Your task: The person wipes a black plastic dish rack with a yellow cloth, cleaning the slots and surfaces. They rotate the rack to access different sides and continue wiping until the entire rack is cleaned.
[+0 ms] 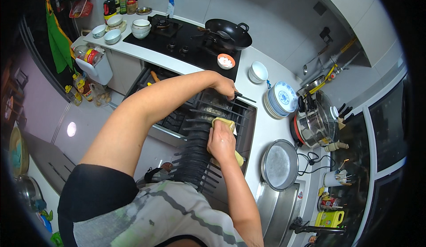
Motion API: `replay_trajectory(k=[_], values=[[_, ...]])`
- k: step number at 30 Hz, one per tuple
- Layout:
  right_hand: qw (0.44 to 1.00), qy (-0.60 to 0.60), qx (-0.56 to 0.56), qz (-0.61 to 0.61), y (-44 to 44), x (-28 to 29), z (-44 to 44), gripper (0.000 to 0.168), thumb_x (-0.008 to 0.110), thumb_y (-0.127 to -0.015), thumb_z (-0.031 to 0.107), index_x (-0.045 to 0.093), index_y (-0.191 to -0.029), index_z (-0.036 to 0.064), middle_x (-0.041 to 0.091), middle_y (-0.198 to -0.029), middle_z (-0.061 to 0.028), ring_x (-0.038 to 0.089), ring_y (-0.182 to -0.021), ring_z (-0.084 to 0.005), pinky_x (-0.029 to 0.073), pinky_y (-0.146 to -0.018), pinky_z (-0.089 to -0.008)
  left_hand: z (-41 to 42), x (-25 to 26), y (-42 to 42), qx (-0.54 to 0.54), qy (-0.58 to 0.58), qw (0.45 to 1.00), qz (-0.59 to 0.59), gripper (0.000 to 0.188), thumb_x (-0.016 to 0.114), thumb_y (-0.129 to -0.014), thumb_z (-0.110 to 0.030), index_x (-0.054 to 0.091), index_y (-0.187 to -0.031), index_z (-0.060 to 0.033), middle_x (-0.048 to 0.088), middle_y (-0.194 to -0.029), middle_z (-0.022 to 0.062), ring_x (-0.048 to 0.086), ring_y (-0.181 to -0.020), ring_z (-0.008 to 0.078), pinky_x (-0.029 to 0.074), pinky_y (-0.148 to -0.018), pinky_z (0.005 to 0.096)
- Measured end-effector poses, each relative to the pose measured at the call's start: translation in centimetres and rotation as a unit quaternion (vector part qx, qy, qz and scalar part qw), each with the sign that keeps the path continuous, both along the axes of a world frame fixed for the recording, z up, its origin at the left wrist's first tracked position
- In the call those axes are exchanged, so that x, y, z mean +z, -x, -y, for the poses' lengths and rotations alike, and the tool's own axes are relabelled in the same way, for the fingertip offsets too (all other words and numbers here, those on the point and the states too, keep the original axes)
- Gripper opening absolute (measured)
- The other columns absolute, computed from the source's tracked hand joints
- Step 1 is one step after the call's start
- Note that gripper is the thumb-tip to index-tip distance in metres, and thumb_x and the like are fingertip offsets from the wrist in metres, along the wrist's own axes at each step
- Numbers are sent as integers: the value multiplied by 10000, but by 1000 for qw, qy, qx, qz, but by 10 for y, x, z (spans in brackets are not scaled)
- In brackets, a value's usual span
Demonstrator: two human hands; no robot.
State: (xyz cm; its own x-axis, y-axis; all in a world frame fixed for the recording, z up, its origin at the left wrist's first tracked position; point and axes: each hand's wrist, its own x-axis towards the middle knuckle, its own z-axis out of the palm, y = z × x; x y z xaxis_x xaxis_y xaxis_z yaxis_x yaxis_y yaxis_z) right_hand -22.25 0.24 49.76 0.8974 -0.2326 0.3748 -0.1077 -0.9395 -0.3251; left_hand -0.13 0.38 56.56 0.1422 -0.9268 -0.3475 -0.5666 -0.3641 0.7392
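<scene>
My left hand (225,86) grips the far end of a long, dark slatted rack (196,147) with many tines. This rack runs from above the open drawer (251,130) down towards my body. My right hand (222,142) holds a folded yellow cloth (224,122) against the rack's side, nearer to me. Pale residue or foam shows on the slats between the hands. Inside the drawer, beneath my left forearm, are dark racks and an orange-brown item (154,76). The arm hides part of the drawer.
A black wok (244,39) and small orange-rimmed bowl (226,61) sit on the cooktop. Stacked plates (283,97), white bowls (258,72), a metal basin (280,165) and a glass-lidded pot (314,120) line the right counter beside the sink (276,210).
</scene>
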Motion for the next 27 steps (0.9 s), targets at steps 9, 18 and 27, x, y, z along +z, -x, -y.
replay_trajectory(k=[9,18,27], values=[[988,-74,133,33,-30,-16,-15,345,548,-788,-59,541,-1126,9,641,-1040,-230,624,-963,-399,502,-838,-451,-1,-3,0,-13,-8,999,46,544,585,-744,-112,624,-1286,-141,656,-1141,122,587,-1023,241,436,-927,342],[991,61,60,-103,-23,0,1,323,623,-703,-18,546,-1014,20,667,-832,-206,674,-750,-361,541,-688,-434,-5,-1,-3,-17,-28,999,12,569,593,-747,-107,599,-1316,-127,653,-1158,117,592,-1015,242,438,-931,335],[978,41,23,-201,-17,12,29,265,606,-745,32,492,-984,15,656,-823,-231,673,-763,-366,547,-689,-458,5,-13,-5,-5,27,999,-21,383,604,-709,-100,718,-1074,-78,675,-1041,122,589,-924,239,450,-835,364]])
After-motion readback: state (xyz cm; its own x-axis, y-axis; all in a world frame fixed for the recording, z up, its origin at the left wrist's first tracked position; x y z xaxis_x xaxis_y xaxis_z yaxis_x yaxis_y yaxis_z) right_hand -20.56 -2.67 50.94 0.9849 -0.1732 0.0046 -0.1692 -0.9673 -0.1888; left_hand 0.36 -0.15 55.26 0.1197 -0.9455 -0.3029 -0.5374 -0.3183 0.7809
